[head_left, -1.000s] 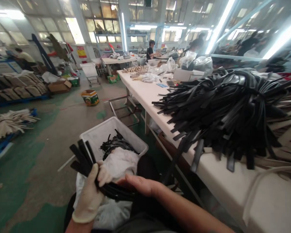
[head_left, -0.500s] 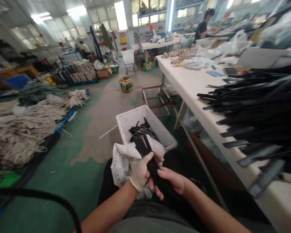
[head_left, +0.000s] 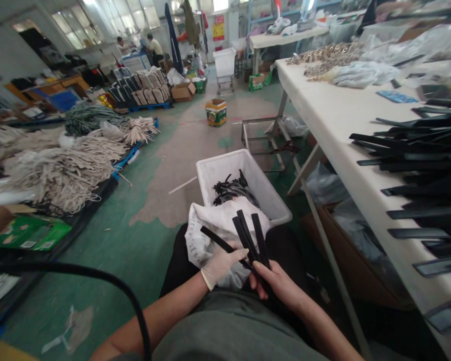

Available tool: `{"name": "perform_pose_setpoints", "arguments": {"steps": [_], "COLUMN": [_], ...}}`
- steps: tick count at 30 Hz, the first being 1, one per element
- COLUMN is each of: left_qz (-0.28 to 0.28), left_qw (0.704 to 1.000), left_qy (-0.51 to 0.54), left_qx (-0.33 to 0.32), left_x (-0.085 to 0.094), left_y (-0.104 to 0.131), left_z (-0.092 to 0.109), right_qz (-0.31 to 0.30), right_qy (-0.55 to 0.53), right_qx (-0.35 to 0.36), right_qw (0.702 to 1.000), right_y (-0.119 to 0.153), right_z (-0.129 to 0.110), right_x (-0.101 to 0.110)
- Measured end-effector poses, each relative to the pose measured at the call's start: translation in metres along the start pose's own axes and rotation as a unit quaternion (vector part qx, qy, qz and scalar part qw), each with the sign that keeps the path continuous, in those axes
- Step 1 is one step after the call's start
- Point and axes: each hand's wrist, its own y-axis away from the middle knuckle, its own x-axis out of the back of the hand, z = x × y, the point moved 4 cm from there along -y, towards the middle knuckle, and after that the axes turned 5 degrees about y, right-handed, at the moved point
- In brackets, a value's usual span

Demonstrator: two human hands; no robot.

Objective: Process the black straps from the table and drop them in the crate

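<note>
Through the head camera, I have the gloved left hand [head_left: 218, 265] pinched nearly shut on one black strip [head_left: 215, 237], angled away from the others. The right hand [head_left: 283, 287] is curled around the upright black strips [head_left: 261, 238], thumb pressed over them; their lower ends are lost in shadow. Both grips sit above my lap, beside the white cloth [head_left: 206, 233] and near the white tub [head_left: 277, 209]. I judge this as sorting or separating strips; the next move calls for a steady right grip and light left fingers.
</note>
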Motion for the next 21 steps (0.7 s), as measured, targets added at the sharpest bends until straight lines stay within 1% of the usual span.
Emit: {"name": "perform_pose_setpoints", "arguments": {"steps": [2, 4, 5, 7, 10, 12, 14, 16, 18, 20, 21], "left_qz": [0.050, 0.087, 0.091, 0.073, 0.041, 0.040, 0.040, 0.027, -0.001, -0.024, -0.029], "left_qw": [0.997, 0.991, 0.989, 0.994, 0.999, 0.998, 0.996, 0.995, 0.995, 0.990, 0.986], "left_qy": [0.056, 0.104, 0.112, 0.083, 0.001, -0.045, -0.073, -0.087, -0.099, -0.139, -0.163], "left_qx": [0.009, 0.024, 0.028, 0.026, -0.003, -0.028, -0.042, -0.041, -0.020, 0.015, 0.030], "left_x": [0.010, 0.018, 0.019, 0.017, 0.005, -0.001, -0.003, -0.002, 0.003, 0.014, 0.021], "left_y": [-0.001, -0.004, -0.005, -0.008, -0.011, -0.015, -0.020, -0.029, -0.038, -0.046, -0.050], "left_z": [0.005, 0.008, 0.008, 0.008, 0.008, 0.011, 0.015, 0.018, 0.018, 0.013, 0.008], "right_qz": [-0.014, 0.008, 0.026, 0.057, 0.063, 0.065, 0.077, 0.084, 0.085, 0.101, 0.119], "right_qy": [0.002, -0.025, -0.042, -0.068, -0.038, -0.018, -0.026, -0.049, -0.066, -0.082, -0.087], "right_qx": [-0.018, -0.044, -0.054, -0.059, -0.043, -0.037, -0.039, -0.038, -0.030, -0.020, -0.015], "right_qw": [1.000, 0.999, 0.997, 0.994, 0.996, 0.997, 0.996, 0.995, 0.994, 0.991, 0.989], "right_y": [0.005, 0.008, 0.009, 0.006, -0.004, -0.012, -0.017, -0.017, -0.014, -0.008, -0.006], "right_z": [0.003, 0.003, 0.002, -0.003, -0.014, -0.018, -0.018, -0.017, -0.016, -0.016, -0.015], "right_x": [0.004, 0.009, 0.012, 0.015, 0.010, 0.005, 0.000, 0.000, 0.005, 0.017, 0.026]}}
